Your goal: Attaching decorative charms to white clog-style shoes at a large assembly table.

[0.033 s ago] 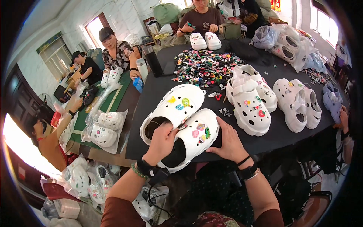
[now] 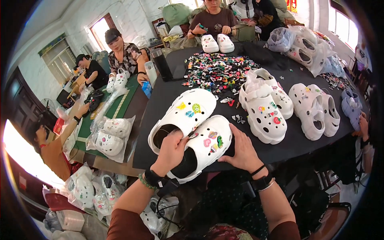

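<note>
Two white clogs lie side by side at the near edge of the black table, toes pointing away. The left clog point(image 2: 188, 103) carries yellow, green and blue charms; on the right clog point(image 2: 212, 138) are pink, green and rainbow ones. My left hand point(image 2: 173, 149) is closed on the inner walls where the clogs meet, its fingers partly hidden inside the left opening. My right hand point(image 2: 243, 150) rests against the right clog's outer side near the toe, fingers stretched out and thumb apart.
Loose colourful charms point(image 2: 218, 74) are heaped beyond the clogs. To the right stand more white clogs point(image 2: 266, 116) and another pair point(image 2: 312, 106). A dark bottle point(image 2: 162, 66) stands at the table's left edge. Co-workers sit around, and bagged clogs point(image 2: 110, 138) lie on a green mat.
</note>
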### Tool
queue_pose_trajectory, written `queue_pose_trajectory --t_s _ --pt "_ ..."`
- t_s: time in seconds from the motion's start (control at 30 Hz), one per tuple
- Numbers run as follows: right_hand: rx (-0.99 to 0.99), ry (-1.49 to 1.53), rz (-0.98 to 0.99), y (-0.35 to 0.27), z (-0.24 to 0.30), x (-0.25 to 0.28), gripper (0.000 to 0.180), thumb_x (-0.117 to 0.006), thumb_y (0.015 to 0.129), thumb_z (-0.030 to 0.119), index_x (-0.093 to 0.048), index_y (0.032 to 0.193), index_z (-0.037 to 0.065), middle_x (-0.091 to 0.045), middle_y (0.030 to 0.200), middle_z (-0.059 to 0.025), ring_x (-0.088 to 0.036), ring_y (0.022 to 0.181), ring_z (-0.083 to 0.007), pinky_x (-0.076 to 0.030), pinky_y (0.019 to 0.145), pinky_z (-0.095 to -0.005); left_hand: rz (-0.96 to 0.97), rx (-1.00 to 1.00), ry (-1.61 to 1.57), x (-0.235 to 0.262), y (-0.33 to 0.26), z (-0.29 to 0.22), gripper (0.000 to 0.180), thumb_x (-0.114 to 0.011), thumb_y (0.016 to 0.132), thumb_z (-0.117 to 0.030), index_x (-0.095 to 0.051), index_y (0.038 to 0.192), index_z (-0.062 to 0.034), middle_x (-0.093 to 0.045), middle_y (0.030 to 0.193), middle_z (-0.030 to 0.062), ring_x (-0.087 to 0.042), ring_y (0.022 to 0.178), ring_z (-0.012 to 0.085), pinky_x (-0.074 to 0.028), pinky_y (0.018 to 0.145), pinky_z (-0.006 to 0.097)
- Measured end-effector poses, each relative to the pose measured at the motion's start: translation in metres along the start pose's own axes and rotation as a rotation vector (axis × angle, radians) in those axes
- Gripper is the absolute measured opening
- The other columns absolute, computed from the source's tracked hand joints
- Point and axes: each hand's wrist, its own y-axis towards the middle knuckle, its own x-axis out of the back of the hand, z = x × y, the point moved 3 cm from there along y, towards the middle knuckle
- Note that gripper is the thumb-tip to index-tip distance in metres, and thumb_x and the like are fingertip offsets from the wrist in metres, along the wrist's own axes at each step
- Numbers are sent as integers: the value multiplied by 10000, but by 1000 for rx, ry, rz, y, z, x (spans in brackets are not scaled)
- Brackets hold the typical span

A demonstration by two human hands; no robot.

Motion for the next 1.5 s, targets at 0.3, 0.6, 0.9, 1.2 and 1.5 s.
queue_pose_trajectory --t_s 0.3,0.6,0.9,1.2,1.5 --pt "3 25 29 -1 5 -1 1196 -887 612 420 -206 1516 33 -464 1384 -202 -469 1243 -381 -376 1043 -466 116 236 -260 6 -11 6 239 -545 943 -76 -588 1149 37 -612 906 121 -567 832 160 -455 784 285" --pt "-20 -71 19 -1 -1 -4 1095 -837 685 449 -245 1503 24 -506 1307 -202 -489 1203 -365 -390 1026 -457 223 -57 359 31 -22 -23 684 -733 817 -325 -487 1351 26 -607 1201 213 -551 1126 378 -372 1018 445" --pt "-11 -102 12 -1 1 -3 1026 -821 717 428 -280 1488 20 -521 1285 -192 -495 1188 -350 -400 1005 -446 182 104 461 47 -17 10 450 -746 782 -333 -611 1088 -31 -634 1021 158 -562 1049 345 -347 958 457" --pt "49 -115 -21 1 8 -3 987 -835 713 337 -299 1458 -26 -524 1278 -185 -498 1173 -359 -399 996 -440 205 96 506 43 -20 22 373 -722 793 -441 -614 881 -95 -655 790 90 -630 813 302 -347 742 442" --pt "62 -138 16 0 6 -9 910 -842 704 259 -356 1427 -3 -508 1305 -205 -486 1203 -377 -380 1021 -449 90 54 406 53 -27 18 195 -712 811 -274 -596 821 -118 -614 696 81 -610 746 289 -347 774 407"
